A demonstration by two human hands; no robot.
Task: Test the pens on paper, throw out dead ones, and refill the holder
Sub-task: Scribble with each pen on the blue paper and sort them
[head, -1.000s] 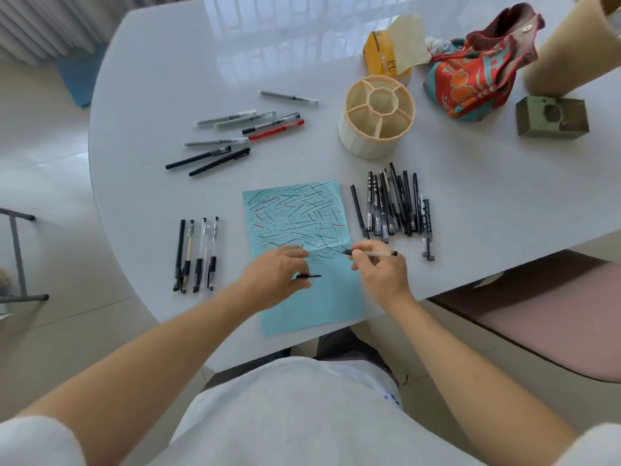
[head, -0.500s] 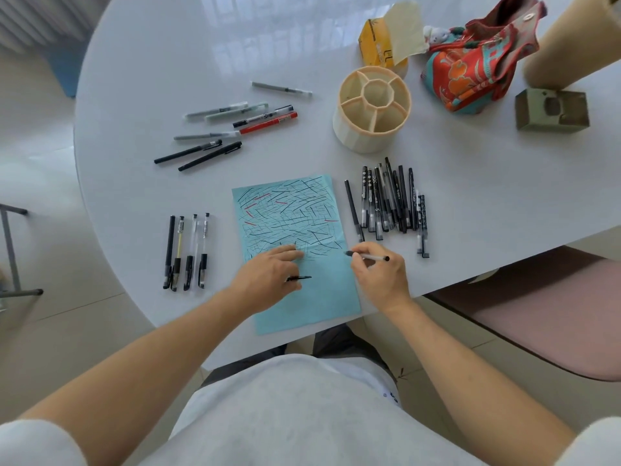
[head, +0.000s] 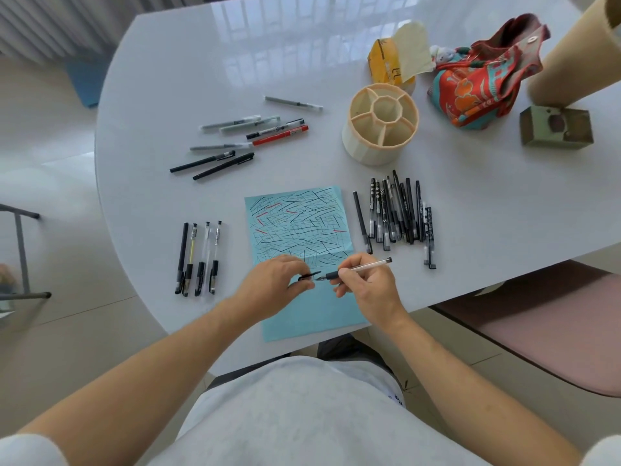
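Note:
A light blue paper (head: 312, 317) covered in black and red test strokes lies at the table's near edge. Over its lower half my right hand (head: 368, 284) grips a clear-barrelled pen (head: 361, 268), tip pointing left. My left hand (head: 274, 280) pinches the pen's black cap (head: 309, 276), whose end sits just at the pen tip. The cream round holder (head: 381, 124) with empty compartments stands behind the paper. A tight bunch of black pens (head: 396, 211) lies right of the paper, several pens (head: 198, 258) lie left of it, and another loose group (head: 248, 136) lies farther back left.
A patterned red cloth bag (head: 484, 75), a yellow box (head: 389, 67), a small green block (head: 556, 127) and a cardboard tube (head: 578, 52) occupy the far right of the white table (head: 188, 82). A pink chair seat (head: 551, 321) is at my right; a metal frame (head: 20, 250) stands left.
My right hand turned the pen away from the paper and brought its tip left to the cap in my left hand; the two hands moved closer together.

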